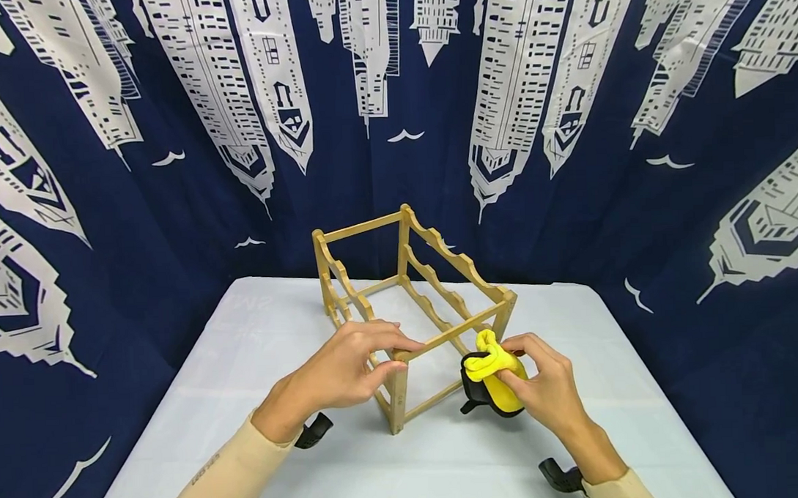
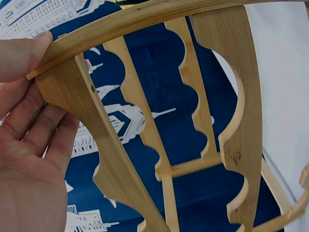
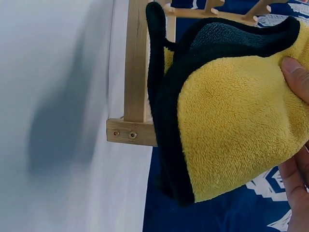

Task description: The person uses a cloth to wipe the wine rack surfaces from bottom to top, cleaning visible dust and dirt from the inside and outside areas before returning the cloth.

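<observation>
A wooden rack [image 1: 398,399] with scalloped side rails stands on the table. My left hand [image 1: 346,362] holds its near left top corner, thumb on one side and fingers on the other; the left wrist view shows this grip on the rail [image 2: 113,30] close up. Between the thumb and fingers of my right hand [image 1: 550,381] is a bunched microfiber cloth [image 1: 506,393], yellow with black edging and a dark grey side. The cloth [image 3: 231,121] hangs beside the rack's near right end and hides part of it.
A white cover lies over the table [image 1: 459,467]. Dark blue curtains [image 1: 396,176] with white printed buildings surround it at the back and sides. Black wrist-worn pieces [image 1: 313,431] show beneath both wrists.
</observation>
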Tool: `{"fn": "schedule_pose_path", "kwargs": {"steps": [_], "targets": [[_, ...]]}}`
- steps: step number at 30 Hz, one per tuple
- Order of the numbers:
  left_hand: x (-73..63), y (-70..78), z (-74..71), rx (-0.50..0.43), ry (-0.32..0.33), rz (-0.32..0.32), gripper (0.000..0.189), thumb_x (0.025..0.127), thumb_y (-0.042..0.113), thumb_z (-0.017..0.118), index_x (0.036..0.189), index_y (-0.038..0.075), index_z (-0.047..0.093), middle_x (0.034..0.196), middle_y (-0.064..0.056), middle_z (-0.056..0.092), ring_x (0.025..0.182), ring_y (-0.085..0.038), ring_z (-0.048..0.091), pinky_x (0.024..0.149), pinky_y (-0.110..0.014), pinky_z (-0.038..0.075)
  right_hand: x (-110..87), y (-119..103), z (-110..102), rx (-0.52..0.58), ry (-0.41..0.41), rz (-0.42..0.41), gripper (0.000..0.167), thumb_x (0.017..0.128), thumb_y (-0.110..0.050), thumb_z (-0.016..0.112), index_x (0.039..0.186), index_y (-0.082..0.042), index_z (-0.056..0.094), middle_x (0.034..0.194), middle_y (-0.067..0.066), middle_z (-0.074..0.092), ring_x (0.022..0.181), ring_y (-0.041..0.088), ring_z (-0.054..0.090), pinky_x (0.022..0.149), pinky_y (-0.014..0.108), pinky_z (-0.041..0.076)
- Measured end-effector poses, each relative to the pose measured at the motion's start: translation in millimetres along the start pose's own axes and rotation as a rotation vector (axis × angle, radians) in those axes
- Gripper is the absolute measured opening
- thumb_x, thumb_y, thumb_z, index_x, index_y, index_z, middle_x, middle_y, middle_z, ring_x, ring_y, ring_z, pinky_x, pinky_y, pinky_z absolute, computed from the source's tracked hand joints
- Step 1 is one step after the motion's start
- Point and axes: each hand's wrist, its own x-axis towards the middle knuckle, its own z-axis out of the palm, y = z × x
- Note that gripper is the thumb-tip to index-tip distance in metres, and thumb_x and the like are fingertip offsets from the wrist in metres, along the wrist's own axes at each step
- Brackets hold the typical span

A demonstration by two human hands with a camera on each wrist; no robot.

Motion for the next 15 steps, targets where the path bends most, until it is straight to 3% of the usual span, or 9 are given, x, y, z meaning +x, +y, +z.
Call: {"fn": "schedule_pose_path", "kwargs": {"steps": [5, 15], "targets": [[-3.3, -4.7, -4.6, 0.011, 0.000, 0.022, 0.036, 0.103, 0.002, 0.086, 0.136, 0.017, 0.087, 0.122, 0.003, 0.089, 0.134, -0.024, 0.081, 0.129, -0.052, 0.059, -1.2, -3.5, 2.8, 0.011, -0.041, -0.024, 0.059, 0.067, 0.023, 0.101, 0.114, -0.006, 0.082, 0.108, 0.007, 0.083, 0.099, 0.018, 0.076, 0.103, 0.006, 0.057], [-8.4, -12.6, -8.7, 0.030, 0.032, 0.030, 0.035, 0.106, 0.000, 0.081, 0.137, 0.014, 0.086, 0.137, -0.002, 0.085, 0.135, -0.023, 0.078, 0.122, -0.046, 0.064, -1.9, -14.1, 17.6, 0.049, -0.131, -0.091, 0.054, 0.075, 0.017, 0.102, 0.121, -0.005, 0.082, 0.117, 0.010, 0.081, 0.106, 0.028, 0.080, 0.112, 0.005, 0.055]]}}
